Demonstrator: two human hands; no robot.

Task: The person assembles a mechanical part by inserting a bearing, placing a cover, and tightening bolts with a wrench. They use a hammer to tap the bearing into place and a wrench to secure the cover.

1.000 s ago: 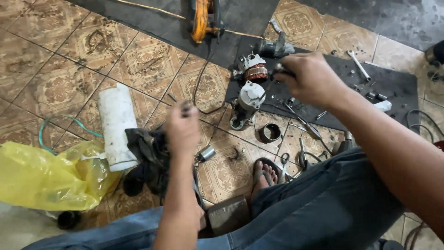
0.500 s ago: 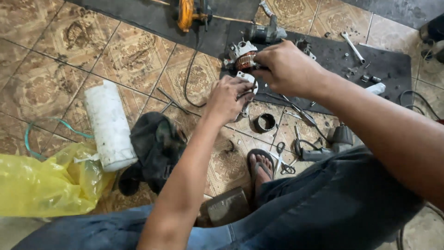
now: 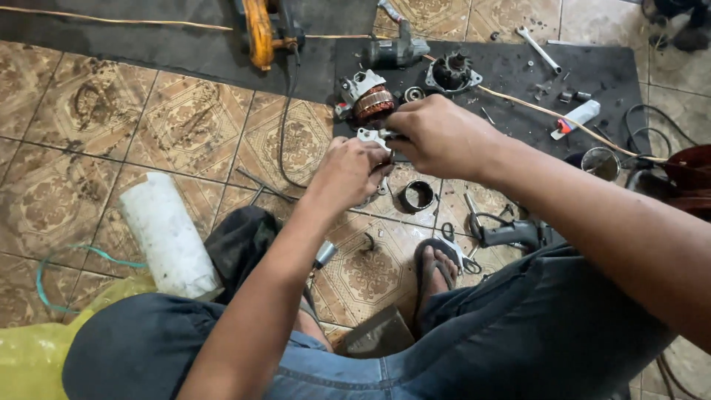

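My left hand and my right hand meet over a small silver metal housing part, both gripping it just above the tiled floor. My fingers hide most of the part. Right behind it lies a motor stator with copper windings on a black mat. A dark ring lies on the tiles just below my right hand.
A dark round housing, a grey tool body, a wrench and a white tube lie on the mat. An orange tool at top. A white pipe, black cloth, yellow bag at left.
My left hand came up from the black cloth to the silver part and now grips it together with my right hand. The view has shifted slightly lower.
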